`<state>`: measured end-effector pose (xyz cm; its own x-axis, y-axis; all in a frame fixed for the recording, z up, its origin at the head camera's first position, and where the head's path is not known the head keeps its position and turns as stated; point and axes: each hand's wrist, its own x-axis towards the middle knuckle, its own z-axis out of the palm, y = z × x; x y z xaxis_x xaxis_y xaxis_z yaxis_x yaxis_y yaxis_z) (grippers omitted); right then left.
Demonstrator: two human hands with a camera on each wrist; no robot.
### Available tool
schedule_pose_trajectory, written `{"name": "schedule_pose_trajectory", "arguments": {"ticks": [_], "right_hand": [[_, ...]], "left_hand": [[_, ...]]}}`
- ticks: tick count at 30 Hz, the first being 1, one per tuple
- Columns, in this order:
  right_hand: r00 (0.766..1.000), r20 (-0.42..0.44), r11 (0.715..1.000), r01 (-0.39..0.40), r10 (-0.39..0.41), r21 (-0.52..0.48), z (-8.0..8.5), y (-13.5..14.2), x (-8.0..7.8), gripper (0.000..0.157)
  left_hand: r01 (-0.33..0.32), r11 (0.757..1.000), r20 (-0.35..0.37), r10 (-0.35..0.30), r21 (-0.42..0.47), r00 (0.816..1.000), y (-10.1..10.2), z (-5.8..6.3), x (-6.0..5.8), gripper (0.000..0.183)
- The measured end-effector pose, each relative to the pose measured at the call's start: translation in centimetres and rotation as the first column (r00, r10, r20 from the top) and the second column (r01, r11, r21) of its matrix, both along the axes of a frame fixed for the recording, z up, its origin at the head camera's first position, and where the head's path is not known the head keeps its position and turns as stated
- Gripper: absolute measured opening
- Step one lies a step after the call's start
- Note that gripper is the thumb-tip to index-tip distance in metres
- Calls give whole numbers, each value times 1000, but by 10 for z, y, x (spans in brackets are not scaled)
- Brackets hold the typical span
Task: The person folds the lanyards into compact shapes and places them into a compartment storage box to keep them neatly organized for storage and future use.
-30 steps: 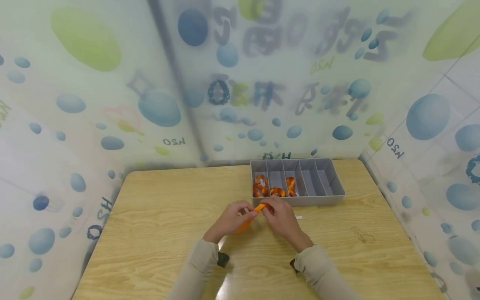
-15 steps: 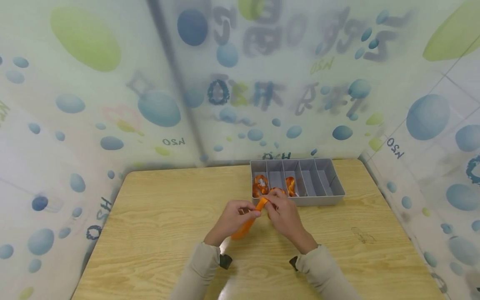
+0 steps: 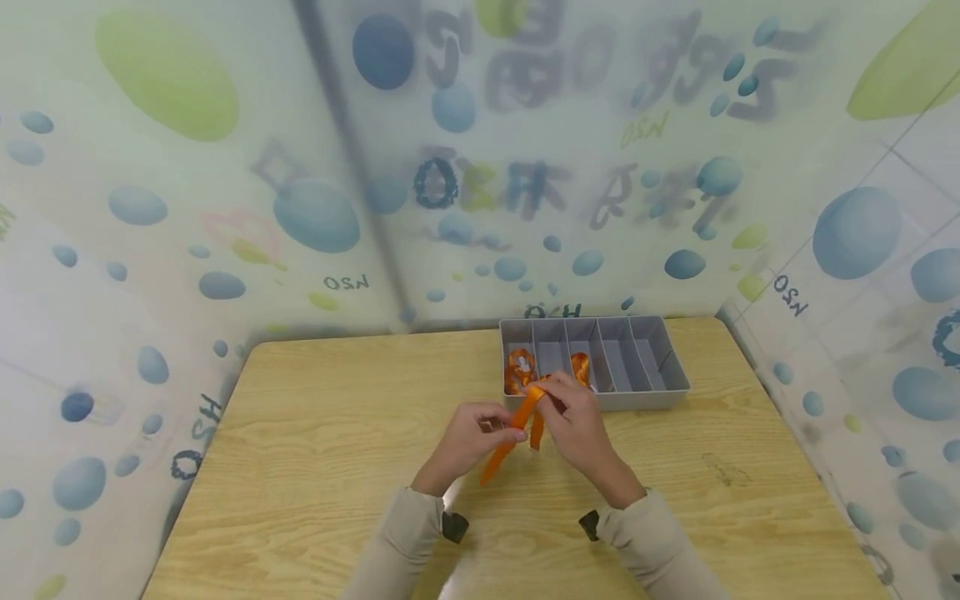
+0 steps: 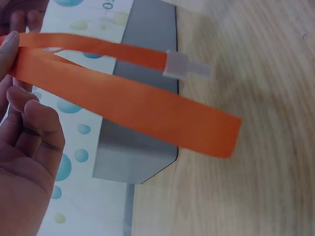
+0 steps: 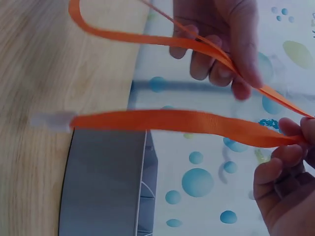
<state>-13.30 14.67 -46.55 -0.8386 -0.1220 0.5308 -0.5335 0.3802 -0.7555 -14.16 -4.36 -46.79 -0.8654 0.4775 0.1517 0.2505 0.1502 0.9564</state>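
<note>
Both hands hold an orange ribbon (image 3: 527, 407) in front of the grey tray. My left hand (image 3: 471, 439) pinches it between thumb and fingers; in the right wrist view the left hand (image 5: 221, 44) has the band running past its thumb. My right hand (image 3: 579, 422), on the upper right, pinches the ribbon's fold, and the right hand (image 5: 290, 182) is partly cut off in its own wrist view. One end, with a white plastic tip (image 4: 176, 65), hangs from the right hand. A broad stretch of ribbon (image 4: 138, 105) slants below the left hand in the head view.
A grey tray (image 3: 637, 401) with several compartments stands at the table's back edge. Coiled orange ribbons (image 3: 519, 367) lie in its left compartments, partly behind the right hand. The wooden table (image 3: 337, 433) meets a patterned curtain (image 3: 315, 275) behind.
My right hand has shifted slightly up and to the right, drawing out more ribbon between the hands. The white-tipped end now shows hanging below it. The left hand has hardly moved.
</note>
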Motion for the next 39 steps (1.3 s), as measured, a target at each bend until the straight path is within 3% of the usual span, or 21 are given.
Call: {"name": "schedule_pose_trajectory", "arguments": {"ticks": [3, 7, 9, 12, 19, 29, 39], "right_hand": [[1000, -4, 1000, -15, 15, -23, 4, -1, 1, 17], [1000, 4, 998, -28, 28, -48, 9, -3, 2, 18], [999, -1, 998, -34, 34, -60, 10, -4, 3, 19], [999, -18, 997, -34, 33, -69, 12, -5, 4, 20], [999, -9, 997, -42, 41, -69, 15, -9, 7, 22], [995, -24, 991, -99, 98, -93, 53, -14, 23, 22], [992, -47, 989, -122, 119, -84, 58, -14, 24, 20]], "left_hand": [[-20, 1000, 51, 20, -5, 999, 2, -5, 0, 27], [-16, 1000, 84, 14, 22, 996, 5, -25, -5, 44], [-3, 999, 86, 0, 41, 996, 7, -35, -8, 45], [14, 998, 67, -18, 65, 998, 8, -41, -9, 38], [52, 997, 53, -55, 56, 997, 8, -43, -10, 32], [81, 997, 59, -81, 11, 995, 8, -41, -10, 16], [80, 997, 22, -80, 18, 997, 9, -39, -11, 5]]}}
